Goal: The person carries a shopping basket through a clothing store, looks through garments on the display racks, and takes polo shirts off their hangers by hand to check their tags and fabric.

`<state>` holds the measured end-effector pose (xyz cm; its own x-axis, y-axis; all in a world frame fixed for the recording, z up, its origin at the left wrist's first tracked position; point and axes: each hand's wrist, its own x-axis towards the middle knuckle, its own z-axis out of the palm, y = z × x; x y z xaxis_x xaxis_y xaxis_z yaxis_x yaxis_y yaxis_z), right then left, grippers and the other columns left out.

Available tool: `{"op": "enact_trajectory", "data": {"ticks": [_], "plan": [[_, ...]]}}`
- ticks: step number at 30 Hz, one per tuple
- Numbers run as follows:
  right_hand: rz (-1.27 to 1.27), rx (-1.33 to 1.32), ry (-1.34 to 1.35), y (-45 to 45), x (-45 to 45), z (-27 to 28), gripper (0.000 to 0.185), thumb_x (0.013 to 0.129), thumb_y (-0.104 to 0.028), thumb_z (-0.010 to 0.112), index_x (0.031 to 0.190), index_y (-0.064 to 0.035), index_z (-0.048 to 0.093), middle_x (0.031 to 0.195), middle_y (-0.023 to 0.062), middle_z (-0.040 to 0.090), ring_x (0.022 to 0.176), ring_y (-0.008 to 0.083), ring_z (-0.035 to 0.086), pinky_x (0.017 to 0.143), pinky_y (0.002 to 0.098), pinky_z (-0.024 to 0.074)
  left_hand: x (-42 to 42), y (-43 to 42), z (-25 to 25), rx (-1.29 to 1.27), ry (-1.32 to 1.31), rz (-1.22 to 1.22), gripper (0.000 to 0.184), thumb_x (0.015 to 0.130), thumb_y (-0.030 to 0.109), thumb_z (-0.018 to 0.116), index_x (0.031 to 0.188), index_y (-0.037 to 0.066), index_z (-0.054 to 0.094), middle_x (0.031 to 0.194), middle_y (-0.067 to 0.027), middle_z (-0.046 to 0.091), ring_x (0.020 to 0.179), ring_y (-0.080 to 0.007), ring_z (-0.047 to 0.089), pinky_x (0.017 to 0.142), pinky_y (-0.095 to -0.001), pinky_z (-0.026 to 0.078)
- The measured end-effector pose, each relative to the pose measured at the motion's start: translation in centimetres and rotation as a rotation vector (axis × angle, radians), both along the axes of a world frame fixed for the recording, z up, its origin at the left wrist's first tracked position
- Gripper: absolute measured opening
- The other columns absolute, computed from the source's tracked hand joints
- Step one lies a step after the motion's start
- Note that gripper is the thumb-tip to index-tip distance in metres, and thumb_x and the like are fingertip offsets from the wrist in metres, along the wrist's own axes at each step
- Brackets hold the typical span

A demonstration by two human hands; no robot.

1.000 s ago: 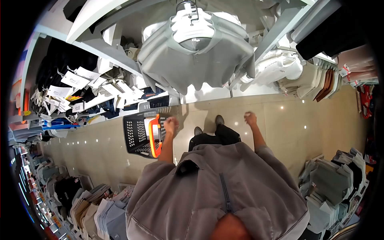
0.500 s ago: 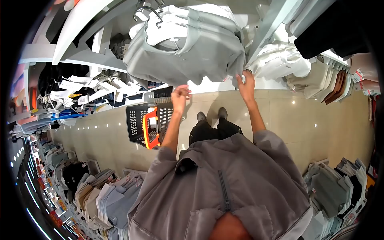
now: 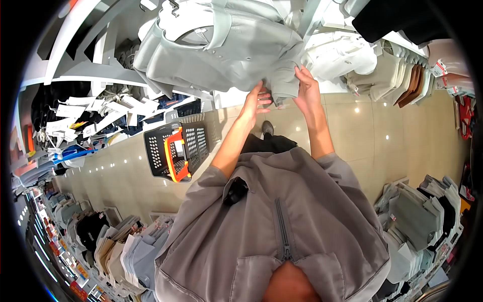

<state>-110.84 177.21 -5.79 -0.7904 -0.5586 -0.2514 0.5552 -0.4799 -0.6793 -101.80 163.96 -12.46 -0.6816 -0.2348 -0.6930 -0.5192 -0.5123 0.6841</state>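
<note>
Both our hands are up at the grey shirt (image 3: 251,50), which hangs in front of us at the upper middle of the view, first of a close row. A dark hook (image 3: 174,11) shows above its neckline. The shirt sits askew, its right-hand sleeve (image 3: 284,83) bunched low between our hands.

Right hand (image 3: 308,90): at the sleeve's outer edge, fingers drawn in, looking to pinch the cloth lightly; the far side of the grip is hidden. Left hand (image 3: 255,104): just below the hem, on the sleeve's inner side, fingers loosely spread and grasping nothing that we can make out. Whether the tips touch cloth, we cannot tell.

On handling: we judge the fabric soft and apt to stretch, so a light pinch at the sleeve suits better than a tug, which could drag the neckline or slip the shoulder off its support. The left hand would do best flat under the cloth, bearing its weight while the right steadies the edge. Small movements seem wise, with the next shirts so close behind.

Around us: white shirts (image 3: 342,55) just beyond the right hand; a dark basket (image 3: 196,143) with an orange handle (image 3: 173,156) on the tiled floor (image 3: 347,131), left of our arms.
</note>
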Motion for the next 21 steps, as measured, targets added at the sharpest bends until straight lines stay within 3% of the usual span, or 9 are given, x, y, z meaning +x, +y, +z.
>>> {"op": "enact_trajectory", "data": {"ticks": [1,3,7,9,12,15,17,19,21], "plan": [[-0.028,-0.055,-0.088,0.2,0.1,0.1,0.037,0.092,-0.016,0.052,0.126,-0.0028,0.048,0.113,0.007,0.059,0.103,0.0181,0.056,0.091,0.0333,0.0435,-0.2,-0.1,0.1,-0.001,0.001,-0.005,0.055,0.094,0.047,0.04,0.121,0.0,0.049,0.105,-0.0131,0.062,0.098,-0.0215,0.058,0.078,-0.0406,0.049],[-0.023,-0.076,-0.095,0.6,-0.1,0.0,0.036,0.09,-0.015,0.052,0.123,-0.0025,0.049,0.112,0.0077,0.059,0.101,0.0194,0.057,0.09,0.034,0.0444,-0.6,-0.3,0.5,0.463,0.221,-0.03,0.054,0.096,0.04,0.039,0.131,-0.001,0.039,0.112,-0.015,0.058,0.1,-0.0269,0.06,0.083,-0.0434,0.05],[0.0,-0.098,-0.05,1.8,-1.0,-1.2,0.03,0.089,-0.014,0.052,0.117,-0.0024,0.052,0.105,0.0072,0.061,0.098,0.0189,0.058,0.087,0.0324,0.0455,-1.5,0.5,0.8,0.423,0.351,-0.104,0.043,0.096,0.028,0.041,0.128,-0.001,0.044,0.117,-0.0156,0.057,0.107,-0.027,0.058,0.08,-0.0446,0.051],[0.015,-0.101,-0.012,2.3,-1.1,-1.1,0.029,0.089,-0.015,0.053,0.115,-0.0024,0.053,0.103,0.0069,0.061,0.096,0.0187,0.059,0.086,0.0318,0.0459,-1.9,0.7,0.3,0.351,0.451,-0.129,0.031,0.093,0.013,0.047,0.121,0.001,0.05,0.112,-0.0116,0.058,0.103,-0.0226,0.058,0.076,-0.0409,0.053],[-0.091,0.03,-0.043,3.1,-1.3,-0.8,0.026,0.088,-0.017,0.054,0.11,-0.0026,0.056,0.098,0.0064,0.062,0.093,0.0175,0.059,0.084,0.0307,0.0463,-1.8,1.5,0.8,0.291,0.44,-0.077,0.026,0.087,0.002,0.052,0.113,0.002,0.055,0.104,-0.0072,0.059,0.096,-0.0168,0.058,0.073,-0.0363,0.054],[-0.215,0.219,0.013,4.4,-1.1,-3.4,0.033,0.088,-0.02,0.052,0.115,-0.0026,0.057,0.108,0.0071,0.061,0.098,0.016,0.057,0.087,0.0332,0.0445,-0.8,2.5,3.3,0.296,0.402,0.022,0.022,0.085,0.0,0.055,0.108,0.002,0.057,0.097,-0.0046,0.059,0.091,-0.0139,0.057,0.074,-0.0348,0.053],[-0.224,0.322,0.095,5.9,-0.3,-5.4,0.024,0.087,-0.019,0.054,0.102,-0.0013,0.06,0.095,0.0061,0.063,0.086,0.0155,0.059,0.076,0.0322,0.0487,-0.2,3.0,5.2,0.296,0.419,0.023,0.021,0.086,0.001,0.056,0.106,0.001,0.058,0.096,-0.0042,0.059,0.092,-0.013,0.057,0.075,-0.0342,0.053],[-0.149,0.465,0.078,7.9,0.6,-12.1,0.031,0.083,-0.017,0.058,0.107,0.0017,0.057,0.094,0.0063,0.063,0.084,0.0168,0.059,0.075,0.0326,0.0494,0.0,3.0,6.6,0.294,0.441,0.034,0.019,0.086,0.002,0.057,0.105,0.001,0.059,0.096,-0.0038,0.059,0.092,-0.0121,0.056,0.076,-0.0336,0.053],[0.103,0.751,0.51,8.5,2.7,-15.9,0.041,0.078,-0.019,0.065,0.113,0.0021,0.054,0.1,0.0092,0.062,0.088,0.0222,0.059,0.078,0.0353,0.0494,0.1,2.9,7.5,0.275,0.482,0.086,0.019,0.086,0.004,0.058,0.105,0.001,0.06,0.093,-0.0029,0.06,0.09,-0.0119,0.057,0.078,-0.0333,0.051]]}}
